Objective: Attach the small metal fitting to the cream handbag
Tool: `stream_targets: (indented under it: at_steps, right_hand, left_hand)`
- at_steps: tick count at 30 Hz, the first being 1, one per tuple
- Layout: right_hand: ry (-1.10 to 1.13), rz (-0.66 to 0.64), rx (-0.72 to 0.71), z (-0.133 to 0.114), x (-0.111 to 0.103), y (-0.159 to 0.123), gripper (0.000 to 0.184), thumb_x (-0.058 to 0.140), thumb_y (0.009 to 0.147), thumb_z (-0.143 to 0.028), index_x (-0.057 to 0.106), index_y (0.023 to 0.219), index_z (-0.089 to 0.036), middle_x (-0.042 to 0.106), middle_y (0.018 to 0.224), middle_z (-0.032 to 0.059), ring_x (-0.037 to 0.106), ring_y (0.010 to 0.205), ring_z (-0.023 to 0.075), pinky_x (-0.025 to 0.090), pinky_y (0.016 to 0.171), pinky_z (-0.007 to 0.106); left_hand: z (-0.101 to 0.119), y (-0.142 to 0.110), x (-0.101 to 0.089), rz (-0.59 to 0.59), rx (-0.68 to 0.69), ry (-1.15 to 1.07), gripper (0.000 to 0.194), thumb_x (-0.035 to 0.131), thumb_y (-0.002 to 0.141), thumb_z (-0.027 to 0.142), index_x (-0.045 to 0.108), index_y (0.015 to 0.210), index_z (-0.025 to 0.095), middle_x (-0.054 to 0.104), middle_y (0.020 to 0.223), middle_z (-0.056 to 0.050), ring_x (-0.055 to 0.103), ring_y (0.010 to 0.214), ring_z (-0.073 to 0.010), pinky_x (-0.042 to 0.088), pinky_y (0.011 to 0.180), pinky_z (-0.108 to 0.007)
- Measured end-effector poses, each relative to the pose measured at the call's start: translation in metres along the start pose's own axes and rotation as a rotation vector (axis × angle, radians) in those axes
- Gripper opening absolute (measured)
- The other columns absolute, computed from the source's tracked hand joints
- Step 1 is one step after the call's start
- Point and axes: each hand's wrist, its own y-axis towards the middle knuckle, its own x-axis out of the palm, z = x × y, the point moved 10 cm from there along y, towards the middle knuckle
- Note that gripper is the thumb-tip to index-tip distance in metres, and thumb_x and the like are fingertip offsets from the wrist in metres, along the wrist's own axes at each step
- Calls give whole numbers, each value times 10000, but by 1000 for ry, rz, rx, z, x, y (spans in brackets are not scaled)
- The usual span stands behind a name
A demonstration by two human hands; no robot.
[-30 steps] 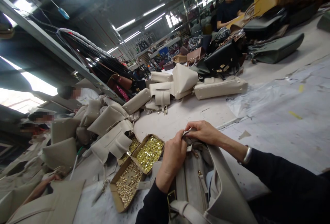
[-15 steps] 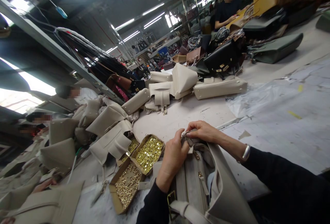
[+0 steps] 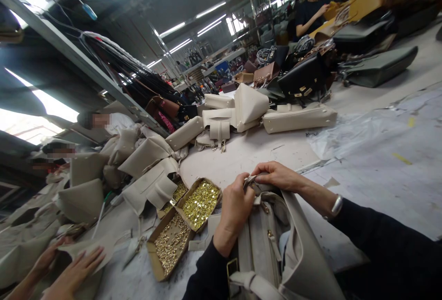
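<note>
Head view: we pinch the top edge of the soft, light cream leather handbag (image 3: pixel 276 245) on the table (image 3: pixel 248 152) with left hand (image 3: pixel 235 208) and right hand (image 3: pixel 276 176), both closed on it.

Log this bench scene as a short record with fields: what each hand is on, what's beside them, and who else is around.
left hand: pinching the top edge of the cream handbag
right hand: gripping the same edge, fingers touching the left hand
bag state: open, inner zip pocket visible
beside hands: cardboard trays of brass fittings, just left of the bag
further back: pile of cream bag pieces, dark bags
others: co-worker's hands pressing a cream panel at lower left
</note>
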Motion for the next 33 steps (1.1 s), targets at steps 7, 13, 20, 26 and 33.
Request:
stream_targets:
  at_steps: [7,13,20,26,33]
  right_hand:
    - [47,50,76,11,-5,-8,308,773,697,-398,659,841,-151,630,729,-17,527,686,143,397,639,257]
    - [149,-15,115,14,6,-10,418,828,684,-503,630,790,-151,583,669,-36,485,612,115,354,583,241]
    - [283,-132,182,23,12,-9,554,913,631,-575,609,816,-151,604,667,-36,507,575,96,367,546,211]
    - [392,-185,221,39,16,-6,588,948,601,-570,614,831,-145,629,674,-26,536,558,92,402,547,200]
    - [448,-158,202,53,19,-3,615,943,590,-607,610,826,-146,634,679,-21,546,564,94,415,557,201]
  left_hand:
    - [-31,4,20,-89,-235,-533,410,638,718,163,649,1127,143,747,826,-17,640,693,-154,457,637,-234]
    - [-32,2,22,-62,-262,-672,460,657,702,187,586,1153,127,734,829,-34,614,688,-145,457,644,-232]
    - [-30,4,23,-52,-187,-651,433,652,718,159,582,1146,164,714,791,-5,604,694,-134,444,655,-217]
    - [-35,3,29,-74,-204,-719,446,669,708,159,571,1143,167,721,811,-10,595,678,-124,439,640,-204]
    - [-38,3,30,-12,-211,-701,362,666,692,133,612,1049,160,700,773,-6,585,637,-114,412,591,-185]
